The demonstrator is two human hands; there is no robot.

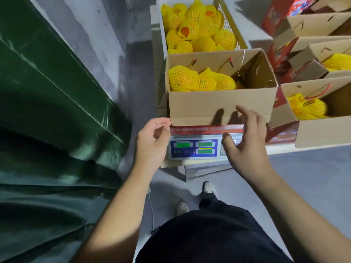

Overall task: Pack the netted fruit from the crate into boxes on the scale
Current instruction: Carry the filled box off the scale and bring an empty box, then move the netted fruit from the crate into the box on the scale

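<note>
Both hands hover at the near edge of the open cardboard box (218, 107) in the centre of the frame, which sits on the scale (195, 149) with its green readouts lit just below. The left hand (153, 141) is at the box's lower left corner, fingers loosely curled with nothing in them; whether the fingertips actually touch the cardboard I cannot tell. The right hand (245, 143) floats in front of the box's near wall, fingers spread and relaxed, holding nothing and casting a shadow on the flap. Inside the box, a few pieces of netted fruit (201, 79) in yellow foam mesh lie packed toward its left side. Directly behind it, at the top centre, the white crate (228, 25) is heaped with more of the same fruit. Along the right edge, other open boxes (313, 111) stand side by side, two showing yellow netting. A dark green tarp (47, 101) fills the left of the frame.
</note>
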